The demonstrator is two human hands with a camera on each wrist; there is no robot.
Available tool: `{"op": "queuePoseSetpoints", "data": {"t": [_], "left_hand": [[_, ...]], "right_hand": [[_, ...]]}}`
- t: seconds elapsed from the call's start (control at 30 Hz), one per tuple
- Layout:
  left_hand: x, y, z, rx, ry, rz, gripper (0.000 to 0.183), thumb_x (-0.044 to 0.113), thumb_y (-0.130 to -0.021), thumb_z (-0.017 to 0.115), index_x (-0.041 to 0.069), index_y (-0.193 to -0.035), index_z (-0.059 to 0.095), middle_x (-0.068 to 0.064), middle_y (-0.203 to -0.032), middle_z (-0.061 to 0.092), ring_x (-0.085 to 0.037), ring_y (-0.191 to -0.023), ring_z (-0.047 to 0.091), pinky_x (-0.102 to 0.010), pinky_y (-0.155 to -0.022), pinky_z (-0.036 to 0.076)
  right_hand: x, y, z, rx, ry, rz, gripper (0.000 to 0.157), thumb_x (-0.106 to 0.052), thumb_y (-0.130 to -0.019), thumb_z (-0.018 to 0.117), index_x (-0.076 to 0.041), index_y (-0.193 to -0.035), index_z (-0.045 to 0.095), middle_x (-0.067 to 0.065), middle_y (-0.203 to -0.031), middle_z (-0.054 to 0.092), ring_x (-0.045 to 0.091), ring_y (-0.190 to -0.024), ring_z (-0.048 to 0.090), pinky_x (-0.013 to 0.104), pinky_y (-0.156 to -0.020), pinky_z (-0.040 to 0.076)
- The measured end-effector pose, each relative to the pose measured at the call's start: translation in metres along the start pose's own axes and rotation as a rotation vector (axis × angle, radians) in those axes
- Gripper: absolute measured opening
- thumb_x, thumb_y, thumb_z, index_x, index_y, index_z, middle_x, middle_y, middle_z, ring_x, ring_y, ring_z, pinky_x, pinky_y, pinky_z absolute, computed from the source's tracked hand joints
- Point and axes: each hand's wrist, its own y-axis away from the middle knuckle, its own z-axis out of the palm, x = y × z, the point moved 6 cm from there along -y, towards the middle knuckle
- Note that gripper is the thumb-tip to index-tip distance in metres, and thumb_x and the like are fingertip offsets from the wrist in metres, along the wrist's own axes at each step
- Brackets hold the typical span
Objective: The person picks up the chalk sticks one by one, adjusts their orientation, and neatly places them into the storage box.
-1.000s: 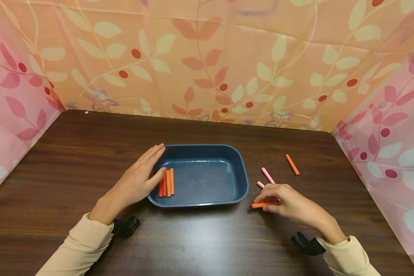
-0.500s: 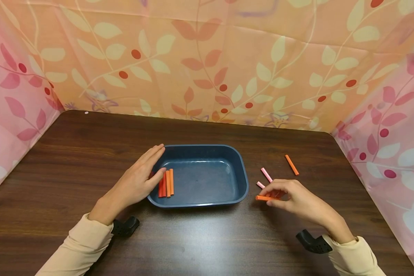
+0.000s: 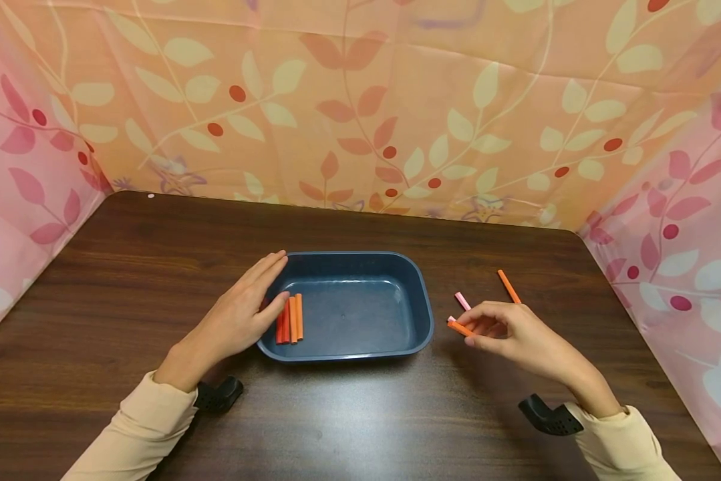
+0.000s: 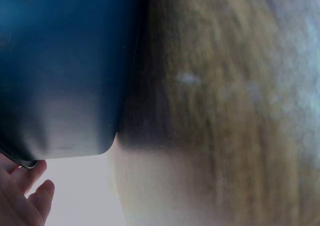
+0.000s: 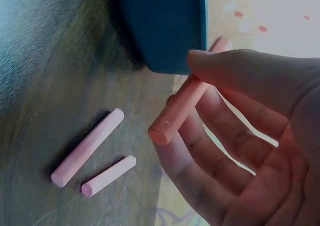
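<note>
My right hand pinches an orange chalk-like stick between thumb and fingertips, a little above the table to the right of the blue tray. Below it in the right wrist view lie a longer pink stick and a shorter pink stick, apart from the hand. At the tray's left end my left hand rests on the rim with fingers extended. Red sticks and orange sticks lie side by side inside the tray near its thumb, which partly covers them.
Another orange stick lies on the dark wooden table beyond the right hand, its near end hidden. Floral curtains close in the table's back and sides. A small white spot marks the far left corner.
My right hand has lifted the orange stick off the table and moved slightly away from me and right, tilting the stick. The left hand and tray have stayed put.
</note>
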Motion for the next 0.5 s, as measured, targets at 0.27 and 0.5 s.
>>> {"op": "queuePoseSetpoints", "data": {"t": [0.27, 0.5], "left_hand": [[-0.001, 0.000, 0.000, -0.006, -0.001, -0.005, 0.063, 0.024, -0.101, 0.055, 0.006, -0.156, 0.030, -0.013, -0.164, 0.025, -0.035, -0.152, 0.023, -0.059, -0.118, 0.025], [0.000, 0.000, 0.001, -0.009, 0.001, -0.006, 0.063, 0.023, -0.101, 0.055, 0.005, -0.156, 0.030, -0.014, -0.164, 0.025, -0.036, -0.151, 0.023, -0.059, -0.118, 0.025]], "right_hand": [[-0.001, -0.007, -0.006, 0.042, -0.067, 0.107, 0.025, -0.009, -0.089, 0.073, -0.008, -0.113, 0.070, 0.002, -0.086, 0.073, 0.016, -0.071, 0.069, 0.026, -0.061, 0.055], [-0.005, -0.013, -0.012, 0.087, -0.028, 0.110, 0.027, -0.007, -0.087, 0.073, -0.006, -0.114, 0.070, 0.002, -0.086, 0.073, 0.008, -0.073, 0.069, 0.022, -0.066, 0.054]]}}
